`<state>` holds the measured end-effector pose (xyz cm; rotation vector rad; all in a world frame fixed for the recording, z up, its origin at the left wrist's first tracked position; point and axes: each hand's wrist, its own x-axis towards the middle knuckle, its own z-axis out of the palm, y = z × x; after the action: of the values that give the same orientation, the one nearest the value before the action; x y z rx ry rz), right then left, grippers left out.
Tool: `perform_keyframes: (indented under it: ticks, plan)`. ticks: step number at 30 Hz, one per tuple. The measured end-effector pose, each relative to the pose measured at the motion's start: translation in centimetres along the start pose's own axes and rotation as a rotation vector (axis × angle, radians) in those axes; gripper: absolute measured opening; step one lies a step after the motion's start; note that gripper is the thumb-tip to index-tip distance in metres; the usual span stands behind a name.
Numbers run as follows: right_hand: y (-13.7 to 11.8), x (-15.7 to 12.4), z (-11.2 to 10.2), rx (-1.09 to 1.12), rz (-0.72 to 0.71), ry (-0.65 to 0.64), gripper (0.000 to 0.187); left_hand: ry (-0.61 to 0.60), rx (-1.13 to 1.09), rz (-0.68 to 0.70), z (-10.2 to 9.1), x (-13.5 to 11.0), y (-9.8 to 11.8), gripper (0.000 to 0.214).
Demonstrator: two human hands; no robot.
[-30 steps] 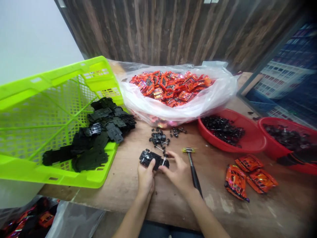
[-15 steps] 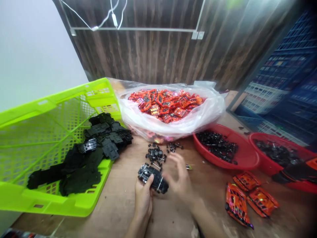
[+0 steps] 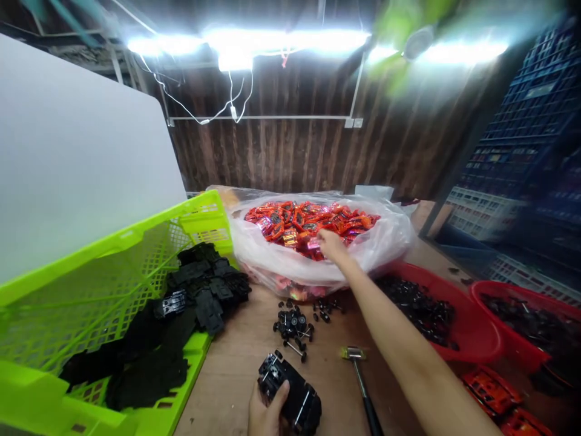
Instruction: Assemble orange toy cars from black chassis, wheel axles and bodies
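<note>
My left hand (image 3: 263, 413) grips a black toy car chassis (image 3: 294, 387) near the front of the table, thumb on top. Metal axles and wheels show across both ends of the chassis. Reaching forward, my right hand (image 3: 332, 244) is at the open plastic bag (image 3: 276, 271), its fingers closed on one of the shiny orange-red toy car bodies (image 3: 313, 243) heaped inside. Loose wheels and axles (image 3: 293, 326) lie between the bag and the chassis. A small hammer (image 3: 362, 380) rests under my right forearm's left side, its handle pointing toward me.
On the left, a tilted lime-green basket (image 3: 196, 357) holds black chassis plates (image 3: 209, 297). Two red basins (image 3: 476, 339) with black wheel parts stand at the right. Several orange car bodies (image 3: 491, 390) lie near the right front. Blue crates (image 3: 508, 139) are stacked beyond.
My right hand has left the chassis and gone forward into the bag. My left hand still holds the chassis. The view has tilted up, showing ceiling lights and the hammer more fully.
</note>
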<state>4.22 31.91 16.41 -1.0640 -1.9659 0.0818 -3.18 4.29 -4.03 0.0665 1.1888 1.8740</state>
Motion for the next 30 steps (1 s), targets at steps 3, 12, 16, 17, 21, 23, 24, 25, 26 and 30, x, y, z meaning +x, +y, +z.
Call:
perform_keyframes:
  ticks: [3,12,16,17,21,23,24,25,26,30]
  plan:
    - [-0.7,-3.7,-5.9,0.017,0.02,-0.008,0.011,-0.006,0.02,-0.022,-0.5,-0.4,1.7,0.053]
    - [-8.9,-28.2,-6.8,-0.399,0.051,-0.508,0.012,0.041,0.12,0.062,-0.9,-0.7,7.1,0.04]
    - [-7.2,-29.1,-6.7,-0.268,-0.012,-0.672,0.037,0.01,0.131,0.056,-0.8,-1.1,7.6,0.044]
    - [-6.3,-28.9,-7.2,-0.248,-0.061,-0.705,0.052,-0.004,0.135,0.052,-0.8,-1.3,7.6,0.046]
    - [-3.4,-29.5,-8.0,-0.23,-0.104,-0.847,0.072,-0.053,0.145,0.005,-0.7,-1.8,7.1,0.053]
    - [-3.0,-30.3,-7.3,-0.235,-0.045,-0.815,0.065,-0.062,0.143,-0.009,-0.6,-1.9,6.9,0.054]
    - [-2.9,-30.6,-6.8,-0.25,-0.025,-0.778,0.064,-0.065,0.143,-0.012,-0.6,-2.0,6.7,0.054]
    - [-2.8,-30.8,-6.3,-0.268,-0.012,-0.742,0.062,-0.068,0.144,-0.015,-0.5,-2.0,6.6,0.053]
    - [-2.7,-30.8,-5.8,-0.285,0.0,-0.708,0.059,-0.074,0.145,-0.02,-0.4,-2.1,6.6,0.052]
    - [-2.4,-29.5,-4.9,-0.229,0.095,-0.596,0.03,-0.114,0.15,-0.029,0.1,-2.3,6.3,0.052]
